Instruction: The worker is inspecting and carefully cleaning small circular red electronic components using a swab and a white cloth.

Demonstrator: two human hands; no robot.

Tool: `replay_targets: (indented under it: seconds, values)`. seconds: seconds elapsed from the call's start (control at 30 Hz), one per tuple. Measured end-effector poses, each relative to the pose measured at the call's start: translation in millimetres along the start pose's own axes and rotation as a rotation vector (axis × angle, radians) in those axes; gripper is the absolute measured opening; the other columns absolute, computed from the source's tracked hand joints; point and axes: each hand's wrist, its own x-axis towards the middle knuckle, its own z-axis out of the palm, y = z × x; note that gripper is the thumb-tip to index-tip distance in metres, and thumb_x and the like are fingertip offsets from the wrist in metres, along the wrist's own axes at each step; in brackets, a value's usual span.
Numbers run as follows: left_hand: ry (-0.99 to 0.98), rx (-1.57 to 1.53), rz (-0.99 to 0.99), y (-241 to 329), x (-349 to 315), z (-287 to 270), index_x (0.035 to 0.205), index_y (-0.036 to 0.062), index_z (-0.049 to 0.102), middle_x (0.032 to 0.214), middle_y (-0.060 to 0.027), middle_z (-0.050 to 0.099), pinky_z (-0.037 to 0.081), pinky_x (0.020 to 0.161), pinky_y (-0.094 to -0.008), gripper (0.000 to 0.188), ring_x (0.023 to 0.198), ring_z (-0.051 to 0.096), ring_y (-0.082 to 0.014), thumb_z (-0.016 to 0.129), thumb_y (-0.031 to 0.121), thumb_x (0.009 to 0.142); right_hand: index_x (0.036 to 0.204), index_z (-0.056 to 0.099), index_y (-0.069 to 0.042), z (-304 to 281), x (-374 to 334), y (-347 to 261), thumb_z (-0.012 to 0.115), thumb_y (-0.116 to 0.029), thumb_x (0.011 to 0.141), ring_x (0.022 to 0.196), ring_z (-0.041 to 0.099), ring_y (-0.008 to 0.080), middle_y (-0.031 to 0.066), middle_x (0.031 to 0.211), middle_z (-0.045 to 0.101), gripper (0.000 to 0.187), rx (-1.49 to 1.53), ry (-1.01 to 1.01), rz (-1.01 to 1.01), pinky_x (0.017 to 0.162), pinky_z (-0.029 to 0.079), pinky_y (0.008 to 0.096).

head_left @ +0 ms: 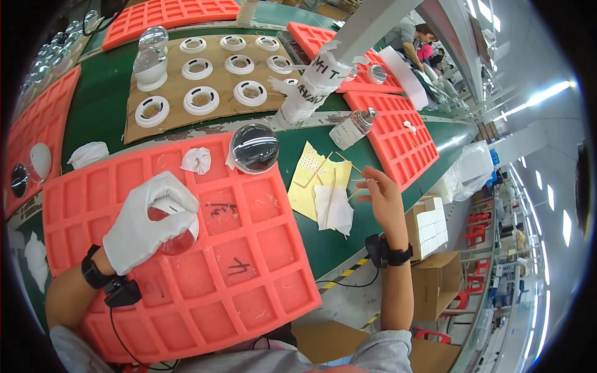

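Observation:
My left hand (pixel 152 217), in a white glove, is closed round a clear, glossy dome (pixel 180 239) above the red foam tray (pixel 186 278). The tray's red shows through it. On the right, my bare right hand (pixel 382 202) has its fingers partly curled at a thin wooden stick (pixel 357 181), which seems to be pinched between them. Beside it lie a yellow sheet (pixel 303 198), several thin sticks and a crumpled white wipe (pixel 334 208). A clear, dark-looking ball (pixel 254 149) sits at the tray's far edge, near a crumpled white tissue (pixel 197 161).
Beyond the tray, cardboard (pixel 177 88) carries several white rings (pixel 201 100) and stacked clear domes (pixel 150 62). A wrapped post (pixel 311 93) stands by a clear bottle (pixel 353 128). More red trays (pixel 395 133) lie around; cartons (pixel 429 233) stand at right. People work farther off.

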Motion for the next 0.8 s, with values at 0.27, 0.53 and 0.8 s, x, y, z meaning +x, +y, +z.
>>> replay_targets:
  seconds: [0.27,0.53,0.8]
  values:
    - [-0.010,0.008,-0.006,2.0,0.4,0.2,0.098,0.0031,0.064,0.099,-0.0045,0.064,0.046,0.085,-0.0259,0.016,0.092,0.060,-0.0110,0.063,0.016,0.089,0.104,0.073,-0.002,-17.5,25.4,40.4,0.063,-0.004,0.091,0.084,0.067,0.0249,0.0135,0.098,0.069,0.017,-0.562,0.152,-0.345,0.076,0.053,0.0359]
    - [-0.008,0.033,0.009,1.5,-0.4,-0.1,0.099,0.0013,0.066,0.098,-0.0053,0.064,0.047,0.086,-0.0266,0.014,0.092,0.061,-0.0118,0.061,0.011,0.090,0.096,0.071,-0.004,-4.4,48.2,37.3,0.068,-0.006,0.087,0.083,0.065,0.0286,0.0124,0.091,0.065,0.010,-0.749,0.054,-0.386,0.073,0.052,0.0388]
    - [-0.023,0.071,0.015,3.1,0.9,-2.4,0.100,0.0020,0.067,0.099,-0.0053,0.064,0.047,0.086,-0.0262,0.016,0.093,0.061,-0.0122,0.062,0.013,0.088,0.097,0.065,-0.003,7.0,48.0,35.5,0.065,-0.005,0.089,0.090,0.064,0.0331,0.0133,0.095,0.064,0.009,-0.849,0.102,-0.498,0.075,0.053,0.0433]
